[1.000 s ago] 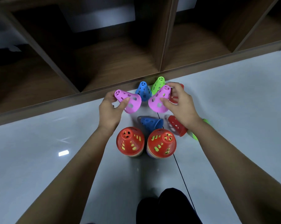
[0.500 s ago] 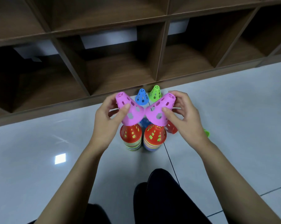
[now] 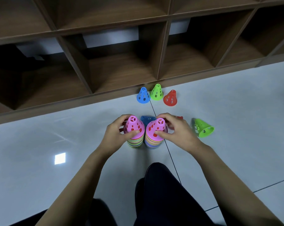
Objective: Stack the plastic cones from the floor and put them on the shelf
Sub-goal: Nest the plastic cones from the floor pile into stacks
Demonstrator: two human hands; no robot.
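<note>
Grip status: left hand (image 3: 115, 136) holds, thumb and fingers curled, the left pink cone (image 3: 133, 125), seated upright atop the left stack (image 3: 134, 143); right hand (image 3: 178, 132) likewise holds the right pink cone (image 3: 155, 129) atop the right stack (image 3: 152, 143). Half a second ago both cones were held tilted in the air. Both stacks stand on the floor (image 3: 56, 128) before the shelf (image 3: 121, 70).

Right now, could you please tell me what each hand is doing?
Left hand: holding the left pink perforated plastic cone.
Right hand: holding the right pink perforated plastic cone.
</note>
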